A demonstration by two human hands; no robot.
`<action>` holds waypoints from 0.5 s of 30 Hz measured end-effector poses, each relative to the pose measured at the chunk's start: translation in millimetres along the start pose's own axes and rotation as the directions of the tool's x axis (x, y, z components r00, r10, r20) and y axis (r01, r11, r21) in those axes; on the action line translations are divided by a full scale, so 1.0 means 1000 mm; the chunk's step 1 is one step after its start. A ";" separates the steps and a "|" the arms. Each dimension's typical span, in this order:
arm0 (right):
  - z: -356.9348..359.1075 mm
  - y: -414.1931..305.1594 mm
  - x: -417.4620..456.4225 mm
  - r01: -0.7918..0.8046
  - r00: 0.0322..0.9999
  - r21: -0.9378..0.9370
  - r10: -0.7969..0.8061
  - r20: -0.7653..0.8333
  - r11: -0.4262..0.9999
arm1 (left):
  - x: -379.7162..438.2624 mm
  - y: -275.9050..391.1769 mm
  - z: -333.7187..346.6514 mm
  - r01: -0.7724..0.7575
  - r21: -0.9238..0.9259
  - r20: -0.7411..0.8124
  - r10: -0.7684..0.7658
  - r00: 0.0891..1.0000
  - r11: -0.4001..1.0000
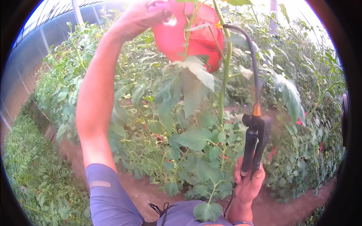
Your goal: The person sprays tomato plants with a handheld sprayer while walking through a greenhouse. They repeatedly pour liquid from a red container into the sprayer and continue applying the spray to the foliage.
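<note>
My left hand [141, 19] is raised at the top of the view, gripping a red plastic container [169, 42] by its handle. The container stands behind a tomato stem [227, 65] and a few leaves. Low on the right, my right hand [247, 186] is wrapped around the black trigger handle of a sprayer [249, 144]. From a brass-coloured fitting [256, 109], a dark bent spray tube [254, 65] rises and curves left. Its tip is beside a yellow tomato flower [218, 25], in front of the container. I cannot tell whether liquid is coming out.
Dense tomato plants [195, 138] fill the space ahead, with red ties [273, 152] among them. A bare soil path [135, 192] runs by my body, and more low plants [42, 169] grow at left. A thin hose [229, 202] hangs below my right hand. Greenhouse posts [77, 12] stand behind.
</note>
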State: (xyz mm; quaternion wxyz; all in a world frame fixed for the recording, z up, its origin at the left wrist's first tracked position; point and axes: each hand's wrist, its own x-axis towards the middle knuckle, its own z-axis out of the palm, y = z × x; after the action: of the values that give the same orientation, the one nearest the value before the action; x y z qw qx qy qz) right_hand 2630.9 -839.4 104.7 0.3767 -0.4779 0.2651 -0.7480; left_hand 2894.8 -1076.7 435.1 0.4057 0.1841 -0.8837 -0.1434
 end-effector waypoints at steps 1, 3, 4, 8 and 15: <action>0.001 -0.002 0.001 0.004 1.000 0.001 -0.004 -0.003 1.000 | 0.000 -0.005 -0.002 -0.012 0.048 -0.020 0.013 1.000 0.999; 0.002 -0.005 0.003 0.009 1.000 0.005 -0.008 -0.019 1.000 | -0.001 -0.014 -0.006 0.002 0.080 -0.024 0.000 1.000 0.997; 0.002 -0.006 0.004 0.010 0.999 0.006 -0.009 -0.032 1.000 | -0.002 -0.017 -0.008 0.028 0.064 -0.005 -0.027 1.000 0.998; 0.001 -0.007 0.009 0.006 0.999 0.025 -0.005 -0.043 1.000 | -0.004 -0.013 -0.008 0.036 0.084 0.004 -0.036 0.999 0.996; -0.002 -0.009 0.013 -0.099 0.992 0.062 0.103 -0.074 0.993 | -0.004 -0.010 -0.008 0.082 0.050 -0.004 -0.082 0.997 0.995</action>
State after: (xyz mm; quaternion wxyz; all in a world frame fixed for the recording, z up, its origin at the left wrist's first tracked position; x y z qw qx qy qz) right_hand 2622.8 -844.4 117.5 0.4174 -0.4233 0.2814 -0.7533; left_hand 2905.9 -1084.1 433.7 0.3958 0.2307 -0.8782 -0.1377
